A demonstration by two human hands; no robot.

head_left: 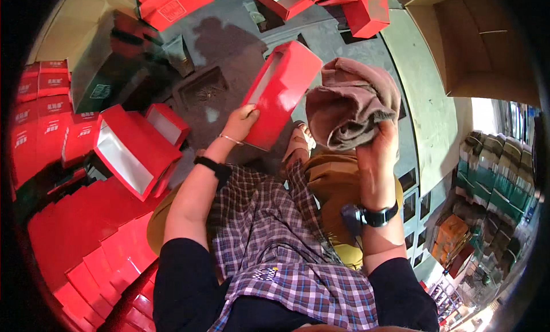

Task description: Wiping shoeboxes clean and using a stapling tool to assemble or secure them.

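My left hand grips the near left edge of a long red box, thumb on its red face and fingers hidden behind. The box is tilted, and a pale opening shows along its left side. To the right of it, my right hand holds a bunched brownish-pink cloth, whose folds cover most of the fingers. Cloth and box are close together; I cannot tell whether they touch. Left of my left forearm lies an open red box with a white inside, beside a smaller open red one.
Stacked red boxes fill the left side. More red boxes lie at the far edge. A dark green box stands far left, an open cardboard carton far right. Bundled green-and-brown stacks are at the right. My sandalled foot is below the box.
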